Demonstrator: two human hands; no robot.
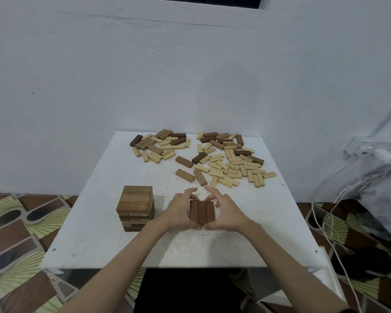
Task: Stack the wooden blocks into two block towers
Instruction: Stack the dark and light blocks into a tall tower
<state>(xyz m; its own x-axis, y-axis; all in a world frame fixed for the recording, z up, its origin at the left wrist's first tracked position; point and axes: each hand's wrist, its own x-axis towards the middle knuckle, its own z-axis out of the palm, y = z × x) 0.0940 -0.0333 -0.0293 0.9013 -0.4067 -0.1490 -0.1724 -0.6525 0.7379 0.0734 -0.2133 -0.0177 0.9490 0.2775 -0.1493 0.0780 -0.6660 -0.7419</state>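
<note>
three dark blocks [201,211] are squeezed together by left hand [182,210] and right hand [225,212] | risk: row could be pushed crooked | first tower [136,207] could be bumped

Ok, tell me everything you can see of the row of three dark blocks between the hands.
The three dark blocks look like reddish-brown wood, long and rectangular, lying flat side by side with their long sides touching, so their tops form a near-square. Their ends point toward and away from the person. They sit near the front middle of the white table, right of the finished tower. The left hand and right hand cup them from either side, thumbs at the near end, fingers curled round the far end.
</note>
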